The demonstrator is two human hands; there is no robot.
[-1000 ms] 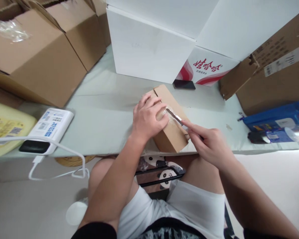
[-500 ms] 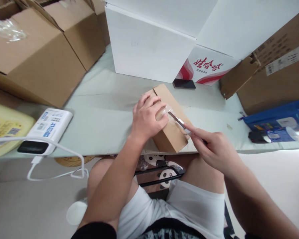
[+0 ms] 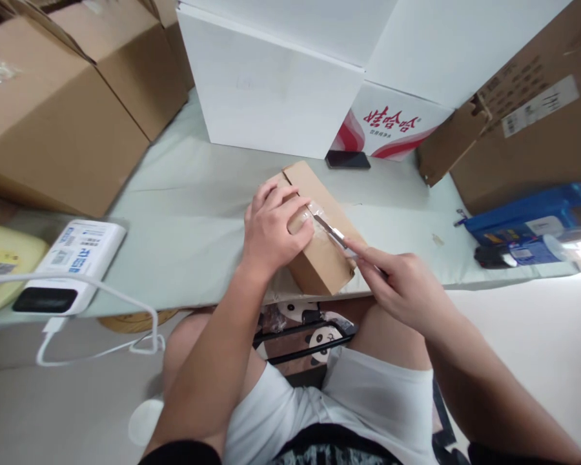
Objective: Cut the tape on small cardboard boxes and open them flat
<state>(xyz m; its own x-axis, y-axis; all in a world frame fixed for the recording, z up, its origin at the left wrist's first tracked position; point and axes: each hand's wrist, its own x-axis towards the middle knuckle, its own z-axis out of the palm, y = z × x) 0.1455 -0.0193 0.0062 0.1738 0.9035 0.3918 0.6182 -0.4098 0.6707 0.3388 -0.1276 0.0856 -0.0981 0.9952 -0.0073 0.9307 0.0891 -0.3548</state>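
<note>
A small brown cardboard box (image 3: 322, 261) lies at an angle near the table's front edge, with clear tape (image 3: 314, 210) across the seam on its top. My left hand (image 3: 274, 223) grips its left side, the fingers bent over the top and the thumb close to the tape. In my right hand (image 3: 401, 284) is a utility knife (image 3: 336, 236), its blade out and pointing up-left. The blade tip rests at the taped seam, near my left thumb. My right palm hides most of the knife's handle.
White boxes (image 3: 271, 84) stand behind, a black phone (image 3: 347, 159) lying before them. Large cardboard boxes flank both sides (image 3: 58, 123). A white power bank (image 3: 72, 265) with a cable sits at left, a blue package (image 3: 527, 216) at right. The table's front edge (image 3: 184, 307) runs above my knees.
The whole view has shifted slightly, so most things appear farther left. Both hands, the knife and the box keep nearly the same places relative to each other.
</note>
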